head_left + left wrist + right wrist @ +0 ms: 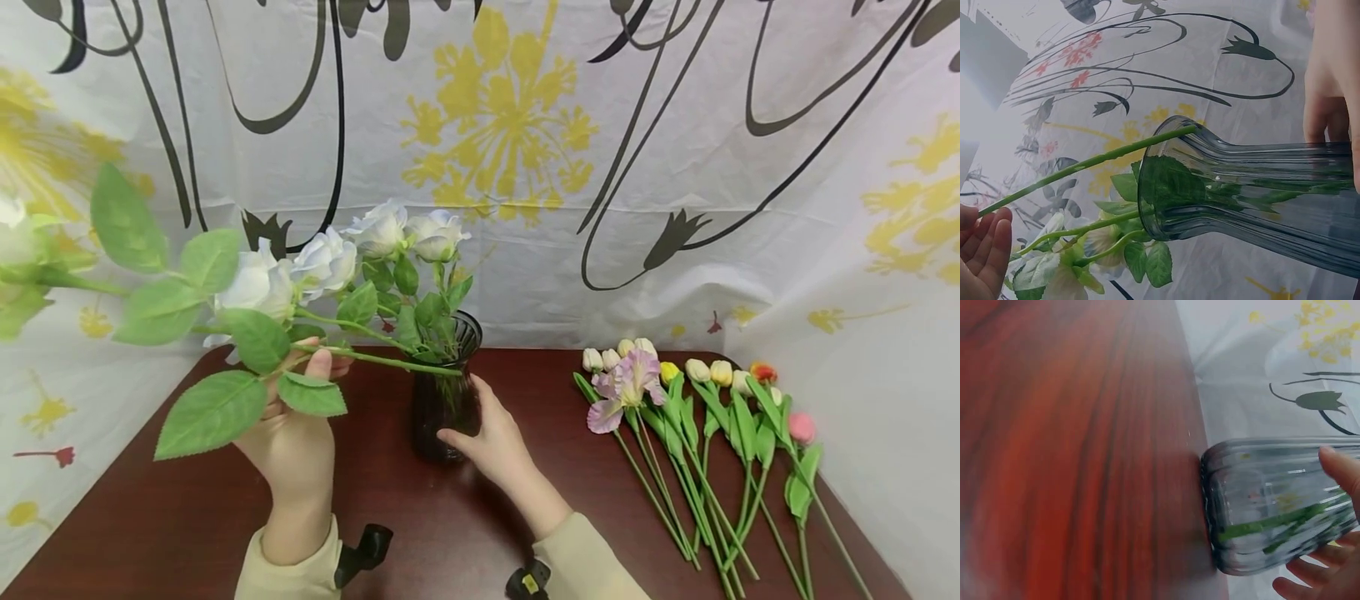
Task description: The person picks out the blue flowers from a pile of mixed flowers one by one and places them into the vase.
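Observation:
My left hand (294, 446) pinches the green stem (1085, 164) of a leafy rose, whose pale bloom (21, 258) reaches the left edge of the head view. The stem's cut end overlaps the rim of a dark, see-through ribbed glass vase (433, 417). Around the vase's side curls my right hand (498, 437), thumb in front; in the right wrist view its fingers (1316, 572) lie along the glass. Several white roses (378, 229) lean left out of the vase, and their stems (1260, 525) show through its wall near the base.
On the right of the dark red wooden table (442, 533) lies a spread of artificial tulips (738, 408), with a purple iris (633, 379) at their left side. A patterned white cloth (517, 283) hangs behind the table and at both sides.

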Tool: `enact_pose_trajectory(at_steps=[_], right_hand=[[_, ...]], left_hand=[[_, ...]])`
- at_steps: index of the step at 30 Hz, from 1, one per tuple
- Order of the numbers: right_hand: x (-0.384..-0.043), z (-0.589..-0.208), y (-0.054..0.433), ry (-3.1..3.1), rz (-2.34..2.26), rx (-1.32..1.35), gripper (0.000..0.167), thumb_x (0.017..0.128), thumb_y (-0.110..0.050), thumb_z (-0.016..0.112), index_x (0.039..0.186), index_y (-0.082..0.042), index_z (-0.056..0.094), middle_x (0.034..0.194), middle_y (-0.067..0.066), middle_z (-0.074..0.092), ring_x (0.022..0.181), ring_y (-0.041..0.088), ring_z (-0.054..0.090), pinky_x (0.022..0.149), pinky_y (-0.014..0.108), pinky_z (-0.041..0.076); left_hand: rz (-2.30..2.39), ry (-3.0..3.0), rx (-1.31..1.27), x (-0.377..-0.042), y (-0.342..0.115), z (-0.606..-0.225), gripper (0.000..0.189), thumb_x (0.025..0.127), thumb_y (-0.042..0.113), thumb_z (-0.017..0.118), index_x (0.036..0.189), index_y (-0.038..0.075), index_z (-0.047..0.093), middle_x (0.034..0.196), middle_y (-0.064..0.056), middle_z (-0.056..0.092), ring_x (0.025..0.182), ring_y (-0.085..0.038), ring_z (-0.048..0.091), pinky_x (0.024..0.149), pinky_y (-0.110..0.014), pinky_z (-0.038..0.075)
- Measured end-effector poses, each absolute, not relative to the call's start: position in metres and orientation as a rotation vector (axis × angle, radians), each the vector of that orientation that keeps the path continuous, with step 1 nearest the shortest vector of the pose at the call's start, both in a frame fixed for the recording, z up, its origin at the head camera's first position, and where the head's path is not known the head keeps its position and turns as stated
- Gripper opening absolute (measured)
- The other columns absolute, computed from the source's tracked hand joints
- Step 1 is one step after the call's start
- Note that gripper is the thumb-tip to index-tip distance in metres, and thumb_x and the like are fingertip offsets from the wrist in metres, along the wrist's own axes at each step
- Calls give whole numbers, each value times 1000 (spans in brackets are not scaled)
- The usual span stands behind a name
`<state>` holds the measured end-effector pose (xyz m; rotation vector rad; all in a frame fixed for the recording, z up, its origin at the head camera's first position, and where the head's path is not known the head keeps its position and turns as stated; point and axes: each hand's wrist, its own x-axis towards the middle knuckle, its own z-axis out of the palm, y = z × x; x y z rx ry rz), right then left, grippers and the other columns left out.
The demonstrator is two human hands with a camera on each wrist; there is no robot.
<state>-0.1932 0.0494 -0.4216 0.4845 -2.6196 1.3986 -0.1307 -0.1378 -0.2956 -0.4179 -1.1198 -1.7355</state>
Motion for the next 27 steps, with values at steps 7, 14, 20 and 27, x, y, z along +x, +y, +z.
enact_pose_trajectory(at_steps=[7,14,20,27], right_hand=[[-193,-423,49,-2621,1334,445,85,76,-32,83,143,-6,37,133,16,52,119,30,52,93,49,45],[-194,-424,49,-2589,1298,448,84,73,-31,85,139,-5,41,125,14,55,112,28,56,88,47,47],[-194,-424,49,-2586,1286,441,83,73,-30,85,139,-5,42,126,13,54,113,28,54,89,47,46],[-193,-425,49,-2577,1300,454,82,73,-28,85,138,-4,42,125,13,53,112,28,55,90,47,47]], left_hand=[[-1715,-1028,-388,-132,-138,-297,19,83,-14,62,97,-26,60,83,-23,67,67,-25,68,63,-31,55],[-1735,-933,-402,-135,-139,-295,21,82,-16,62,95,-30,56,86,-28,64,64,-27,67,62,-33,55],[-1737,-859,-377,-136,-140,-293,21,80,-17,63,94,-31,56,89,-30,63,66,-30,67,62,-35,56],[-1764,-875,-375,-135,-141,-295,21,80,-18,62,98,-25,57,91,-29,65,69,-30,67,65,-35,56]])
